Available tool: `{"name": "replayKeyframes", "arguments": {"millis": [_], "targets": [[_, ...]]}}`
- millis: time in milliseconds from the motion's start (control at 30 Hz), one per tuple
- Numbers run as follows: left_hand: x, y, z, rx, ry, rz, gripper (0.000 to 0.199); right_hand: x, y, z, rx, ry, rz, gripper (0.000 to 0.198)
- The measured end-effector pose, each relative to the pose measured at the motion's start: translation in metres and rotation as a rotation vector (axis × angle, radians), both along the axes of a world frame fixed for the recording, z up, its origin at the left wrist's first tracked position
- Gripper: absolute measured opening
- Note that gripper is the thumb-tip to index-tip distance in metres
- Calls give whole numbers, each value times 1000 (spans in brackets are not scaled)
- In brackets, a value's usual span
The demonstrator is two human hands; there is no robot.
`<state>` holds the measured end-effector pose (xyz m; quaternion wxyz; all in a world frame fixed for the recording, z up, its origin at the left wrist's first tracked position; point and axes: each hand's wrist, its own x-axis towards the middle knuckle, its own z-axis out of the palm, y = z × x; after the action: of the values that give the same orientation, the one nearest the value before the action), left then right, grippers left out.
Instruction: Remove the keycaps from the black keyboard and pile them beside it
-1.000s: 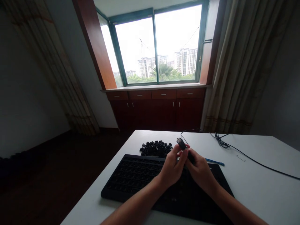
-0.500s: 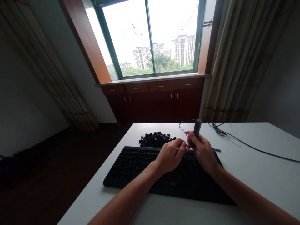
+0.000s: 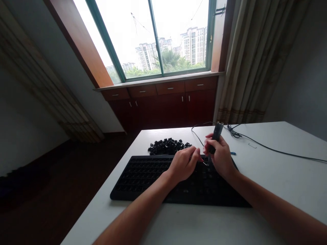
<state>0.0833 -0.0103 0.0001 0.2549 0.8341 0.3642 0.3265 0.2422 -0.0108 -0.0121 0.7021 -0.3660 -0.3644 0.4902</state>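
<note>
A black keyboard (image 3: 143, 180) with its keycaps off lies across the white table in front of me. My left hand (image 3: 183, 163) is closed above its middle, pinching a thin metal rod (image 3: 205, 164) whose tip points right, down at the keyboard. To the right, my right hand (image 3: 219, 153) is wrapped round a thick black-handled tool (image 3: 218, 132) held nearly upright. A thin shaft seems to run from its lower end toward the keys. The fingers partly hide both tools. Whether either tip touches the keyboard, I cannot tell.
A heap of loose black keycaps (image 3: 167, 146) lies behind the keyboard. On the white table (image 3: 276, 177), a coiled black cable (image 3: 235, 132), a bent metal wire (image 3: 252, 145) and a small blue item (image 3: 233, 153) lie to the right. Behind stands a cabinet (image 3: 163, 105).
The view has tilted and shifted slightly. The thin rod's tip in my left hand now shows clearly, angled toward the keyboard. My right hand still grips the black-handled tool.
</note>
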Motion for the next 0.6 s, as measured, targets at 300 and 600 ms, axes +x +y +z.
{"name": "replayKeyframes", "arguments": {"millis": [300,600], "targets": [[0,2,-5,-6,-9,17,50,-5,1,4,-36,95,72,13],[2,6,-10,-79,-69,40,53,-8,-1,2,-59,33,87,13]]}}
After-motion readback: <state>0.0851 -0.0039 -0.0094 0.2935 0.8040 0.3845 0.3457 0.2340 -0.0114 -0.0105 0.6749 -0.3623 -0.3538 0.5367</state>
